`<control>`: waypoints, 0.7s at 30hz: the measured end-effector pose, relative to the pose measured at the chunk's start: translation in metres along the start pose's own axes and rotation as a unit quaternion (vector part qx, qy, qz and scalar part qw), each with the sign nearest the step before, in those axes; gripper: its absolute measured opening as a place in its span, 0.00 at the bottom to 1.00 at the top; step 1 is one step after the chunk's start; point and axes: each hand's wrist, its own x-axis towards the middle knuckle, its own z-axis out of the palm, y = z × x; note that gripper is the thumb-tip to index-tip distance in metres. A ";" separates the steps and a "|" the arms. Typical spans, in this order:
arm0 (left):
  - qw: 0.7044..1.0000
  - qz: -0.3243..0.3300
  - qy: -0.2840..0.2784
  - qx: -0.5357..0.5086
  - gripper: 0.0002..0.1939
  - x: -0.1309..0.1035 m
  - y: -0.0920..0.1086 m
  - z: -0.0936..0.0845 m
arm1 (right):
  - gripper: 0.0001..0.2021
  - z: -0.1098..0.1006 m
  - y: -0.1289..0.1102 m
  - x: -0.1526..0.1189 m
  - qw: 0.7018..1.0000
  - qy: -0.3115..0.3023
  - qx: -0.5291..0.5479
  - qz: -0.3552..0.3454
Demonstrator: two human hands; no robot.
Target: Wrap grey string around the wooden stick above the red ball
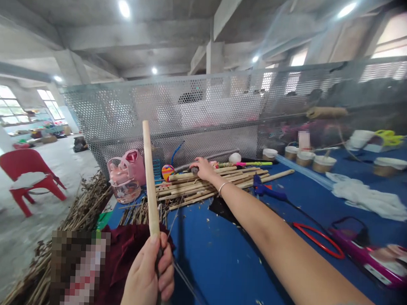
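Observation:
My left hand [149, 266] is wrapped round the lower end of a pale peeled wooden stick [149, 177], which stands nearly upright. Something dark shows between the fingers, and thin wire-like strands [188, 281] trail beneath this hand. My right hand [204, 169] reaches across to the far side of a pile of similar sticks [185, 189]. Its fingers are curled at a small dark lump [195, 170], whose kind I cannot make out. Dried stems [143, 214] lie at the pile's near left, beside a dark red cloth [123, 252].
A blue glue gun [269, 190], red-handled tool [320, 241] and purple device [370, 256] lie right on the blue table [219, 268]. Several paper cups [324, 164] and white crumpled plastic [369, 194] sit behind. A pink-lidded jar [126, 185] stands left, before a perforated metal screen [178, 111].

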 end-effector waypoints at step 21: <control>0.997 -0.075 -0.012 -0.010 0.22 0.010 -0.005 -0.002 | 0.17 0.032 0.007 0.018 0.960 -0.052 -0.275 0.006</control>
